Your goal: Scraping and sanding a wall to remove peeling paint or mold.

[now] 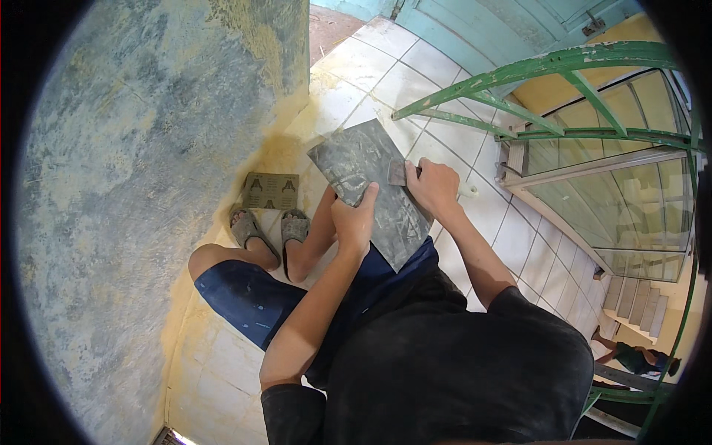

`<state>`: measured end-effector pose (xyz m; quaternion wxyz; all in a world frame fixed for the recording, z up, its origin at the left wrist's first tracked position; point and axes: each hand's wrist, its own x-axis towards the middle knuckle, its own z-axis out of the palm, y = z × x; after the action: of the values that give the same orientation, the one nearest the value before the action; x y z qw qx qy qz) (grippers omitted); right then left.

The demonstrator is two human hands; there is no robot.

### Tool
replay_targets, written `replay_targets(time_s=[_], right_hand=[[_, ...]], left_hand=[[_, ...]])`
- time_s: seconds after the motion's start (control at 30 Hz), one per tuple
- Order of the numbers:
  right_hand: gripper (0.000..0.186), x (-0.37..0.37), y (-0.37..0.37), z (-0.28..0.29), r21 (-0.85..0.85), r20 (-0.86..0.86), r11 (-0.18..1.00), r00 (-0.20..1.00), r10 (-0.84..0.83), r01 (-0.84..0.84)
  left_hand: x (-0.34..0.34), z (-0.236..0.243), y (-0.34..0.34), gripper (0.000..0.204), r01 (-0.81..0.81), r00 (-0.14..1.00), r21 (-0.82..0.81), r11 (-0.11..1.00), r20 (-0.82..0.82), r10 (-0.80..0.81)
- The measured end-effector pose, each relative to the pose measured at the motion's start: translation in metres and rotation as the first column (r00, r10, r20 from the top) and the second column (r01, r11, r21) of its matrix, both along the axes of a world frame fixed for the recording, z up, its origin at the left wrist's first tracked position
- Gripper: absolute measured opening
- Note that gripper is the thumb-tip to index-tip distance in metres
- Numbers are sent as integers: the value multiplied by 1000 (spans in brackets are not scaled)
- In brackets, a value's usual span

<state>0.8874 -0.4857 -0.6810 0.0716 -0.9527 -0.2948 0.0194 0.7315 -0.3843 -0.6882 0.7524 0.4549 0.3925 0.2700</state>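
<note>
A: Left hand [354, 216] — grasping the near edge of a flat grey rectangular board smeared with putty [371, 189], thumb on top. The board sits tilted over the person's lap, above the blue shorts [256, 300].

B: Right hand?

A: Right hand [432, 185] closed round a small metal scraper blade [397, 173]. The blade lies flat against the board's right edge, touching it. The handle is hidden in the fist.

B: Posture?

A: Squatting on a white tiled floor [512, 237]. Black shirt [460, 363] fills the lower frame. Both feet in grey sandals [268, 228], close together, pointing at the wall.

B: What's near the feet?

A: A brown sheet of sandpaper [271, 190] lying flat on the tiles just beyond the toes, against the foot of the wall. Well clear of both hands.

B: The wall?

A: Patchy blue-grey plastered wall with yellow streaks [141, 170], on the person's left. Yellow dust on the floor along its base.

B: Right side?

A: Green painted metal railing [534, 70], chipped, curving over a stairwell. Steps drop away below. Another person [638, 360] shows small at the lower right, on the stairs; what they are doing cannot be made out.
</note>
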Motion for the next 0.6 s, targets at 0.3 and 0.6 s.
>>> replay_targets(time_s=[0.3, 0.6], right_hand=[[50, -16, 6, 1, 74, -7, 996, 999, 47, -46], [51, 1, 10, -1, 40, 21, 999, 999, 33, -33]], left_hand=[[-3, -8, 6, 37, 127, 979, -69, 989, -150, -136], [1, 2, 4, 41, 139, 967, -9, 990, -213, -138]])
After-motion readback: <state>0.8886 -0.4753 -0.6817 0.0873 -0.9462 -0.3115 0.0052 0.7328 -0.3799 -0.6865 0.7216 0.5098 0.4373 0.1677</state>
